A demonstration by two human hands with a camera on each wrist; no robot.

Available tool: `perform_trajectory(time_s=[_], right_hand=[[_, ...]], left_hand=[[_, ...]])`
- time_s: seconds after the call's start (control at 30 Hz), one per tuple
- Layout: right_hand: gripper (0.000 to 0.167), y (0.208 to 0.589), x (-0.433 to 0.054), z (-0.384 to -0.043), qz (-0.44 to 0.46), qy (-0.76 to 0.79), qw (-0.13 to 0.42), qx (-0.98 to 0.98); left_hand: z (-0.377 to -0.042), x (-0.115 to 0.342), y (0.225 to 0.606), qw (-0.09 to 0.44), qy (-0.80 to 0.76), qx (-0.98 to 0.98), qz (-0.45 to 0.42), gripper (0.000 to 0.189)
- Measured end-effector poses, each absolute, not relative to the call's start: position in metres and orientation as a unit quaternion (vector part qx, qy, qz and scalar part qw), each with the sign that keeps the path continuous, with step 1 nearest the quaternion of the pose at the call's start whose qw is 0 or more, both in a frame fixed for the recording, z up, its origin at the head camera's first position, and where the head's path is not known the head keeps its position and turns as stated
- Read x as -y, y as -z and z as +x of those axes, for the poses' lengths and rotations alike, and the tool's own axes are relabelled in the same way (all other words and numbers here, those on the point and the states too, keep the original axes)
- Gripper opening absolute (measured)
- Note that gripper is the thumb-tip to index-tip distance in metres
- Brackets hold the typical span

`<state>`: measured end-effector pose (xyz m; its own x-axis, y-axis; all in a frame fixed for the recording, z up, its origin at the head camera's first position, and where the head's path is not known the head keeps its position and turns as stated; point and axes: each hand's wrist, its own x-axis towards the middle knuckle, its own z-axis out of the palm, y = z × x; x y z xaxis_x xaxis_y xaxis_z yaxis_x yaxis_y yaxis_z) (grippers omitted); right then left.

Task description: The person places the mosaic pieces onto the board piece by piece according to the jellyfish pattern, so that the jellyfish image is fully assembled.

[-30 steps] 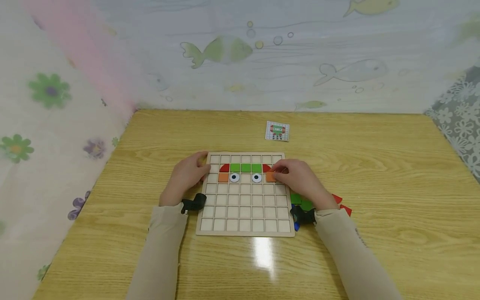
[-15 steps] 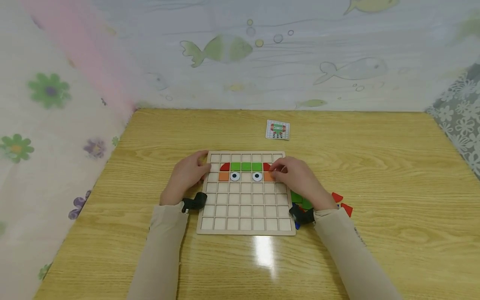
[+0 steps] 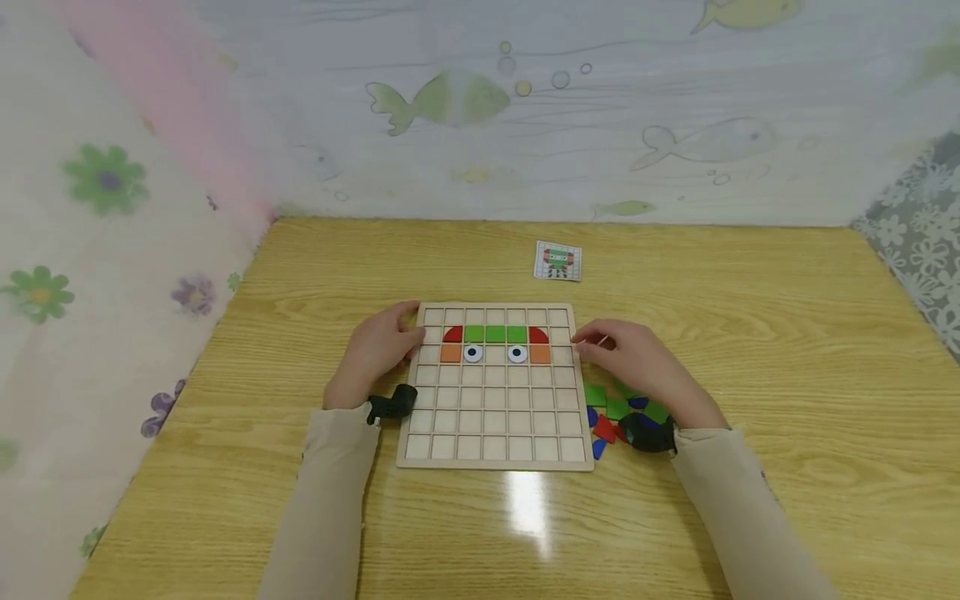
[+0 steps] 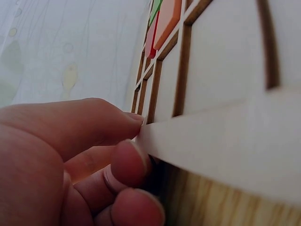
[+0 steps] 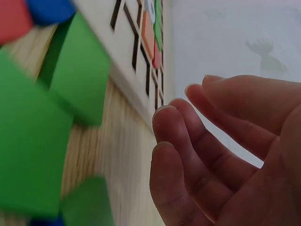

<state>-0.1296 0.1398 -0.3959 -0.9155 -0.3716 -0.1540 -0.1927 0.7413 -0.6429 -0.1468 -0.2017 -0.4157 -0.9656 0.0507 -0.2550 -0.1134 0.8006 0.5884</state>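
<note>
A wooden grid board (image 3: 483, 425) lies flat on the table. In its second row are red quarter-round tiles (image 3: 453, 334) at both ends and green squares (image 3: 496, 334) between them. Below, orange squares (image 3: 451, 353) flank two round eye tiles (image 3: 472, 353). My left hand (image 3: 377, 346) holds the board's left edge, thumb at the rim and fingers curled beside it in the left wrist view. Just off the board's right edge is my right hand (image 3: 633, 358), its fingers loosely bent with nothing between them. The right wrist view shows that hand (image 5: 221, 155) above the table, apart from the tiles.
Right of the board lies a pile of loose green (image 3: 617, 407), red (image 3: 604, 428) and blue tiles (image 3: 599, 449), partly under the right wrist. A small picture card (image 3: 558, 261) with a coloured grid figure lies behind the board. A patterned wall (image 3: 450, 167) bounds the table's back.
My right hand has set the right orange square into its cell beside the eye tile and let go. It has moved right, off the board. The left hand stays on the left edge.
</note>
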Motion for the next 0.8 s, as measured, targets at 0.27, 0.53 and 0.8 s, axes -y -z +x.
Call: perform_trajectory(time_s=[0.27,0.53,0.8], right_hand=[[0.03,0.395,-0.169,-0.118,-0.161,0.298,0.126,-0.932],[0.035,0.397,-0.193,-0.114,-0.158,0.286,0.146,-0.934],[0.036,0.394,-0.226,-0.107,-0.173,0.267,0.165,-0.934]], left_hand=[[-0.147,0.203,0.417,0.126,-0.315,-0.941,-0.007,0.054],[-0.147,0.207,0.415,0.123,-0.317,-0.94,-0.017,0.053],[-0.146,0.204,0.417,0.13,-0.328,-0.935,-0.017,0.054]])
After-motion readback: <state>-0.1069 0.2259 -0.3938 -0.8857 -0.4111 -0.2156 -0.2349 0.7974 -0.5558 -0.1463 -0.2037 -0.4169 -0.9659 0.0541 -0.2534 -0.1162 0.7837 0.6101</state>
